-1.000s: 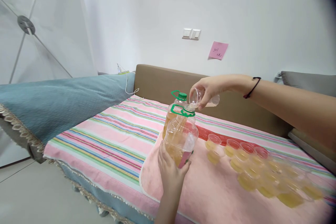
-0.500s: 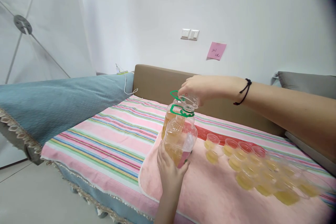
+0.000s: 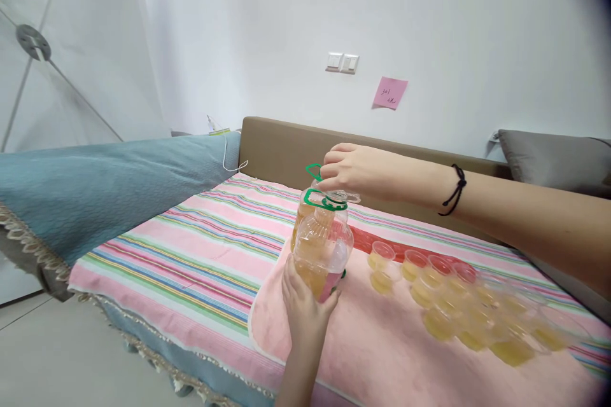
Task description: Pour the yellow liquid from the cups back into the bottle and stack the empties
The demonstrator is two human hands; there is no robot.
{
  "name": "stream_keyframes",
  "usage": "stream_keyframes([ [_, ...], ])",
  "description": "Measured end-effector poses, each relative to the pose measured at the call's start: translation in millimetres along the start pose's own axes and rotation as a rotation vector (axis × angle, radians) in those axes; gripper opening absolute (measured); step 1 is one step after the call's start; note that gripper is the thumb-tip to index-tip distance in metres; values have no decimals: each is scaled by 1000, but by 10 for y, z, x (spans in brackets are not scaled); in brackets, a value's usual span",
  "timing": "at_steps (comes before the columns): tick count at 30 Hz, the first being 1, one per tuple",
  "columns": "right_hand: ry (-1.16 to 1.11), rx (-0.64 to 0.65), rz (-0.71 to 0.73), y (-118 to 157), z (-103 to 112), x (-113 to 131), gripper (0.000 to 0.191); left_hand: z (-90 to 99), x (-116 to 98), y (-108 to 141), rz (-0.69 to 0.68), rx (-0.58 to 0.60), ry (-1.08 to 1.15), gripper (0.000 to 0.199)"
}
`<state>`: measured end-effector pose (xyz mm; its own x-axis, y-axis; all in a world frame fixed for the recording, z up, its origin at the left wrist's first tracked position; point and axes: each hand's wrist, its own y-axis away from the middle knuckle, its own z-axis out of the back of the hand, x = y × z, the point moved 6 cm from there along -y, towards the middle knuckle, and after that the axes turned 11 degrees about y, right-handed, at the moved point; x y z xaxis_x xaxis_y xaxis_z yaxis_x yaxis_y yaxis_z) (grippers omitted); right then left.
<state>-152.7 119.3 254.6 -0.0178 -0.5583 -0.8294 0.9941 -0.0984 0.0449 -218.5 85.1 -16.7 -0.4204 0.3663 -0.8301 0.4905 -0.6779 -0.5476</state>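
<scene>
A clear plastic bottle with a green handle ring stands on the pink mat, part-filled with yellowish liquid. My left hand is wrapped round its lower side. Over its mouth, my right hand grips a clear plastic piece, apparently a cup, with its fingers curled down; most of it is hidden. A second bottle with a green handle stands just behind. To the right, several clear cups hold yellow liquid.
A red strip lies behind the cups on the pink mat. Beyond are the striped cloth, a brown headboard, a grey pillow and a blue-covered edge at left.
My right hand has lowered slightly, and the clear piece in it now sits lower and flatter over the bottle's mouth. My left hand keeps its hold; the whole view has shifted a little.
</scene>
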Motion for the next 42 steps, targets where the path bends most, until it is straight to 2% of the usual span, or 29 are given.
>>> stream_keyframes([
  [19, 275, 10, -10, 142, 38, 262, 34, 6, 12, -16, -12, 15, -4, 106],
  [25, 171, -15, -74, 411, -47, 199, 32, 19, -7, -27, -9, 13, 31, 101],
  [28, 9, -19, -253, 637, -153, 141, 35, 20, -10, -38, -15, 25, 19, 102],
  [31, -258, 15, -516, 977, -295, 112, 36, 15, 15, -54, -24, 42, 7, 108],
  [33, -443, 42, -721, 1290, -389, 136, 46, 16, 32, -68, -33, 50, 9, 112],
  [37, -704, 25, -1093, 2067, -507, 351, 57, 28, 52, -103, -12, 93, 48, 116],
  [42, -976, -73, -1599, 3245, -637, 872, 58, 98, 87, -179, 100, 96, 283, 79],
])
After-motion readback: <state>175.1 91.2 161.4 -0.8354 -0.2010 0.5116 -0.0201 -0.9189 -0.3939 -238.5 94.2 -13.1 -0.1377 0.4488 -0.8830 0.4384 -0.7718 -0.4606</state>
